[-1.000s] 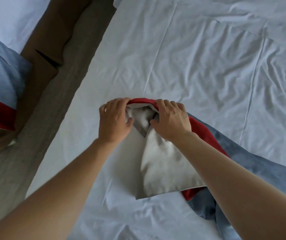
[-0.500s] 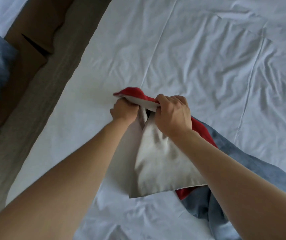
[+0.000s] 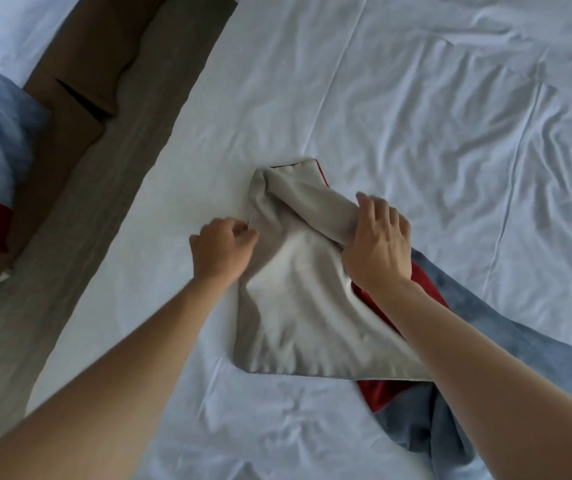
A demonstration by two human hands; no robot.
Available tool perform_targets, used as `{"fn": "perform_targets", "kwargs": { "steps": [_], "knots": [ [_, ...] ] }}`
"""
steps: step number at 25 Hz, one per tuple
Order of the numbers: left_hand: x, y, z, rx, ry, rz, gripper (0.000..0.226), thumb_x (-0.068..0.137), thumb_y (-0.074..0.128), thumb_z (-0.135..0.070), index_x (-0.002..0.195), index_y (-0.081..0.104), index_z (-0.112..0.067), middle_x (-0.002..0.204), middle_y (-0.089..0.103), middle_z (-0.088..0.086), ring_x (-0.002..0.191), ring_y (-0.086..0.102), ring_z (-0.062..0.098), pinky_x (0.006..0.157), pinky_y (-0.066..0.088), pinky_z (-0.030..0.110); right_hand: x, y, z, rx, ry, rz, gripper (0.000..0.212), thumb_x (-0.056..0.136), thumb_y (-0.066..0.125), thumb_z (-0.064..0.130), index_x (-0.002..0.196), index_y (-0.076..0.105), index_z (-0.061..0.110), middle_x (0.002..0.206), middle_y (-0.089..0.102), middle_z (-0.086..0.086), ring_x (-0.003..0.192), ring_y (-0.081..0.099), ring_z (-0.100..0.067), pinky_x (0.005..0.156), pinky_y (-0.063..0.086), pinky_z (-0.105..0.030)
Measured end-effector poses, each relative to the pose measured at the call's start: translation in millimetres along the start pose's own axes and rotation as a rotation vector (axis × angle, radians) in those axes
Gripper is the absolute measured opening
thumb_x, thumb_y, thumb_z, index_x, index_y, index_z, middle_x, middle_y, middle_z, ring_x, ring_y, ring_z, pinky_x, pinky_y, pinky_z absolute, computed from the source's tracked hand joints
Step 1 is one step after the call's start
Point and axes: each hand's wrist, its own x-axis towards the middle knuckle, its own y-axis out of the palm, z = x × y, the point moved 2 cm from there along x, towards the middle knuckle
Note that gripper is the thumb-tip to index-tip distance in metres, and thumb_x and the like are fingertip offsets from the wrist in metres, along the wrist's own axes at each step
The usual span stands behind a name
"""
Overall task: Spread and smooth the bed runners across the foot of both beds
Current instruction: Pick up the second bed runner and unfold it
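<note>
I am gripping the bunched bed runner [image 3: 298, 306] at frame centre; my right hand [image 3: 378, 244] is closing around its rolled grey fold; my left hand [image 3: 223, 251] is pinching its left edge; spreading is barely beginning on this bed [image 3: 416, 98].

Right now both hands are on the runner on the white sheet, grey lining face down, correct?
Not quite. The head view shows the bed runner with its grey lining facing up; the red and blue sides lie underneath. Left hand and right hand are both on it, on the white sheet.
</note>
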Motion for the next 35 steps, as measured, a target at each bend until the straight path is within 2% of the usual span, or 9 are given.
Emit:
{"fn": "perform_targets", "kwargs": {
  "steps": [2,5,8,12,18,23,29,33,35],
  "knots": [
    [-17,15,4,-0.007,-0.006,0.02,0.027,0.082,0.054,-0.04,0.068,0.059,-0.017,0.069,0.063,-0.003,0.074,0.057,0.029,0.074,0.033,0.037,6,3,20,0.004,-0.143,-0.082,0.067,0.075,0.055,0.011,0.14,0.04,0.012,0.14,0.047,-0.012,0.128,0.044,-0.031,0.112,0.03,-0.05],
    [-27,22,-4,-0.045,0.011,-0.017,0.032,0.081,0.05,-0.03,0.059,0.032,-0.016,0.053,0.045,-0.001,0.062,0.047,0.036,0.072,0.031,0.038,10,15,42,-0.039,-0.252,-0.034,0.053,0.077,0.056,0.016,0.13,0.049,0.013,0.132,0.052,-0.01,0.124,0.047,-0.031,0.115,0.025,-0.052],
    [-4,-2,18,0.023,-0.068,-0.123,0.034,0.088,0.057,-0.031,0.064,0.038,-0.015,0.063,0.054,0.003,0.076,0.057,0.037,0.08,0.032,0.04,6,24,38,-0.084,-0.255,0.023,0.048,0.078,0.059,0.015,0.126,0.054,0.013,0.125,0.055,-0.009,0.124,0.048,-0.032,0.118,0.019,-0.054],
    [18,-27,45,-0.044,-0.098,-0.118,0.026,0.087,0.059,-0.038,0.073,0.059,-0.016,0.064,0.062,-0.002,0.071,0.057,0.029,0.08,0.028,0.036,-4,25,42,-0.051,-0.386,-0.038,0.048,0.077,0.061,0.012,0.125,0.057,0.009,0.126,0.057,-0.012,0.124,0.049,-0.033,0.119,0.018,-0.056],
    [-41,-2,48,-0.037,-0.04,-0.066,0.037,0.08,0.057,-0.046,0.066,0.046,-0.014,0.059,0.058,0.001,0.064,0.055,0.031,0.085,0.042,0.043,-61,45,63,0.028,-0.599,0.02,0.029,0.082,0.064,0.025,0.105,0.068,0.009,0.105,0.064,-0.008,0.114,0.057,-0.03,0.121,0.018,-0.053],
    [-92,9,51,-0.098,-0.04,-0.068,0.041,0.082,0.063,-0.044,0.065,0.047,-0.011,0.056,0.056,0.002,0.061,0.055,0.031,0.083,0.046,0.045,-109,62,55,-0.082,-0.558,0.128,0.047,0.077,0.068,0.05,0.104,0.068,0.011,0.107,0.061,-0.005,0.123,0.051,-0.028,0.122,0.015,-0.054],
    [-127,15,68,-0.195,-0.129,-0.08,0.038,0.082,0.061,-0.028,0.063,0.041,-0.001,0.057,0.05,0.019,0.063,0.047,0.043,0.063,0.041,0.04,-139,73,40,-0.181,-0.493,0.123,0.047,0.072,0.077,0.043,0.104,0.068,0.01,0.11,0.062,-0.009,0.126,0.051,-0.033,0.12,0.017,-0.059],
    [-111,-6,65,-0.24,-0.13,-0.134,0.039,0.083,0.063,-0.029,0.064,0.047,0.0,0.059,0.053,0.018,0.063,0.05,0.038,0.056,0.038,0.039,-140,68,41,-0.149,-0.506,-0.016,0.013,0.079,0.064,0.007,0.092,0.068,0.008,0.094,0.062,-0.009,0.11,0.059,-0.033,0.117,0.023,-0.059],
    [-92,-25,65,-0.231,-0.124,-0.183,0.039,0.083,0.064,-0.032,0.064,0.048,-0.002,0.06,0.055,0.014,0.067,0.053,0.04,0.061,0.043,0.041,-126,55,40,-0.075,-0.497,-0.093,0.006,0.082,0.063,0.01,0.086,0.067,0.007,0.087,0.061,-0.01,0.099,0.06,-0.034,0.115,0.027,-0.058]
  ]
}}
